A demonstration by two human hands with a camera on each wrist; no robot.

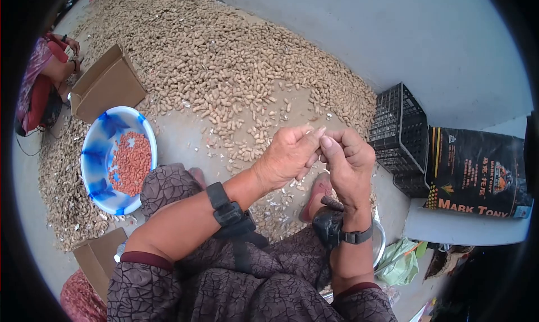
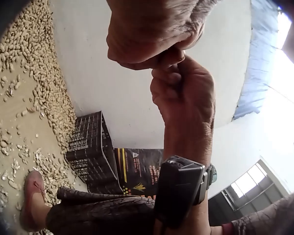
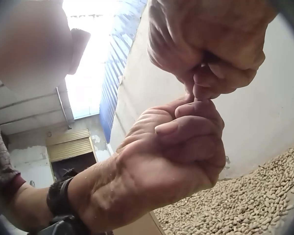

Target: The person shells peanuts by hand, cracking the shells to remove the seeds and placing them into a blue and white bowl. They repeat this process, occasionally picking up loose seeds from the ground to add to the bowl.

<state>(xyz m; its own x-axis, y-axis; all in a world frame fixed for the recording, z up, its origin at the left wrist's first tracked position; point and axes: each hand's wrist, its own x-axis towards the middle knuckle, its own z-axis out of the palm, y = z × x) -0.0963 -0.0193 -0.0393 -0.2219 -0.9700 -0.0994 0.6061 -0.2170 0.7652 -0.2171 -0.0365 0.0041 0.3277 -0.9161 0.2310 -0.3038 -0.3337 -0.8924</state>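
Observation:
My left hand (image 1: 285, 158) and right hand (image 1: 351, 167) meet in front of me, thumbs and curled fingers pinching at a small peanut almost wholly hidden between their tips. From the left wrist view, the left hand (image 2: 154, 32) arches over the right hand (image 2: 188, 93). In the right wrist view the right hand (image 3: 215, 41) is above and the left hand (image 3: 171, 147) below, fingertips together. Beyond them spreads a large heap of unshelled peanuts (image 1: 208, 58). Reddish peanut kernels (image 1: 132, 165) lie in a blue and white basin (image 1: 91, 159) to the left.
A cardboard box (image 1: 109, 83) stands behind the basin, and another person's arm (image 1: 59, 69) shows at far left. Black plastic crates (image 1: 396, 125) and a printed black sack (image 1: 477, 170) are by the wall at right. Broken shells (image 1: 275, 209) litter the floor around my shoe (image 1: 319, 193).

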